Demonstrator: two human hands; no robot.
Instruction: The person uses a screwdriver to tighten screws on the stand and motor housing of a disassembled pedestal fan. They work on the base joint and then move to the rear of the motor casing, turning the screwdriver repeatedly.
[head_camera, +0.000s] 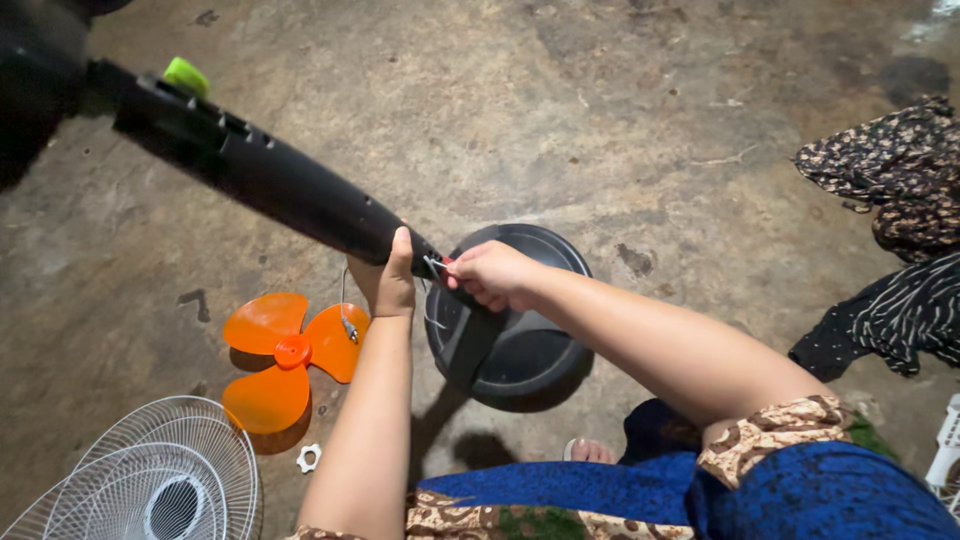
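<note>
A long black fan body (270, 175) slants from the upper left down to the middle, with a green knob (186, 76) near its top. My left hand (390, 280) grips its lower end from beneath. My right hand (490, 275) pinches thin wires (436, 265) that stick out of that end. Directly below stands the round black fan base (520, 340) on the concrete floor. A loose wire with a small connector (348, 325) hangs beside my left wrist.
An orange three-blade fan propeller (290, 355) lies on the floor at the left, with a white wire grille (150, 480) and a small white nut (309, 458) below it. Patterned cloths (900, 170) lie at the right edge. A toe (590, 452) shows near the base.
</note>
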